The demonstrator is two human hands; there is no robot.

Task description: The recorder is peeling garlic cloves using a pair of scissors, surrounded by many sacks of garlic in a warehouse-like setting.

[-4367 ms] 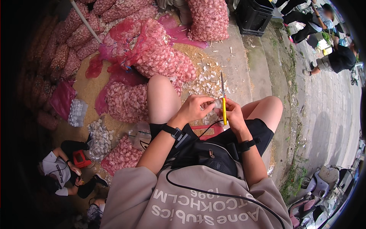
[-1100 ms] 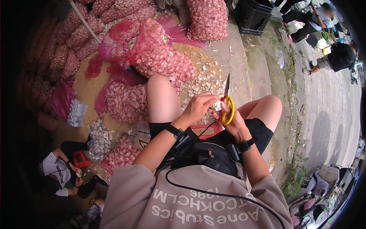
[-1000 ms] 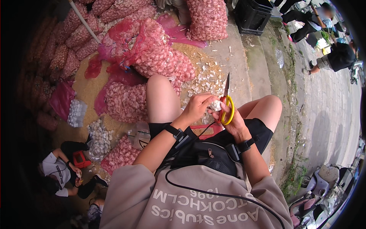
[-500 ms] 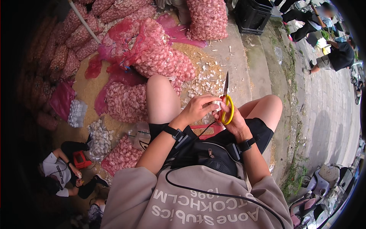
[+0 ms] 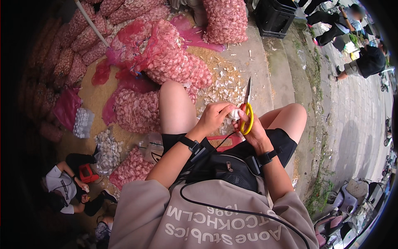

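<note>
A white garlic bulb [image 5: 234, 115] sits between my two hands, above my lap. The fingers of my left hand [image 5: 215, 118] are closed on its left side. My right hand [image 5: 256, 132] holds yellow-handled scissors [image 5: 248, 120], and its fingertips also touch the bulb from the right. The scissors' blades point away from me, and the yellow loops lie against my right fingers. On the ground past my hands lie scattered garlic peelings [image 5: 226, 85].
Filled pink net sacks of garlic [image 5: 178, 66] stand ahead and left. A clear bag of white bulbs [image 5: 108, 151] lies at left, near a seated co-worker [image 5: 64, 186]. A black crate [image 5: 273, 18] stands far ahead. Parked scooters [image 5: 346, 199] line the right.
The garlic bulb shows more fully between my fingers now, as my left fingers have shifted on it. The scissors have hardly moved. A bystander at far right bends lower.
</note>
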